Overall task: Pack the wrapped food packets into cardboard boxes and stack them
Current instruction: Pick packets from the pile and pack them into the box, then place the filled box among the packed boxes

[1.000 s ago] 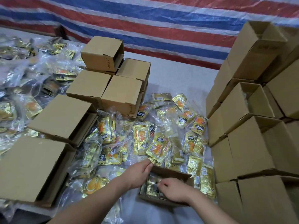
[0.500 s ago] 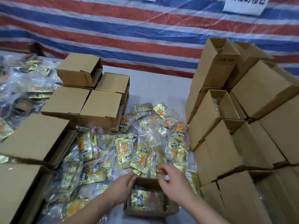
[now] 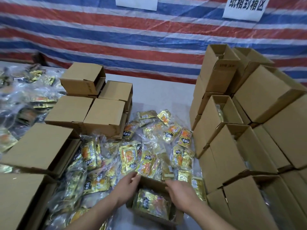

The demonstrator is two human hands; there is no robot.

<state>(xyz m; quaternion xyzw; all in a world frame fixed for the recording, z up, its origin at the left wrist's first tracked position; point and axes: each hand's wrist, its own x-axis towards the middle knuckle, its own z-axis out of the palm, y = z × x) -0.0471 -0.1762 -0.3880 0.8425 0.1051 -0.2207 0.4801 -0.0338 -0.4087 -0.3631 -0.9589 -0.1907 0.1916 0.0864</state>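
Item: open cardboard box (image 3: 150, 185), stiff, light, packets (image 3: 150, 205) slippery; best gripped by side walls. Left hand (image 3: 128, 185) and right hand (image 3: 180, 194) curled on its rim.

Showed two bare forearms, sleeveless up to the frame's lower edge, either side of the box (image 3: 150, 183). Wore no gloves, rings, watch or bands on the left hand (image 3: 127, 188) or the right hand (image 3: 181, 195). Had short, unpainted nails where visible. Carried no markings anywhere on wrists or forearms.
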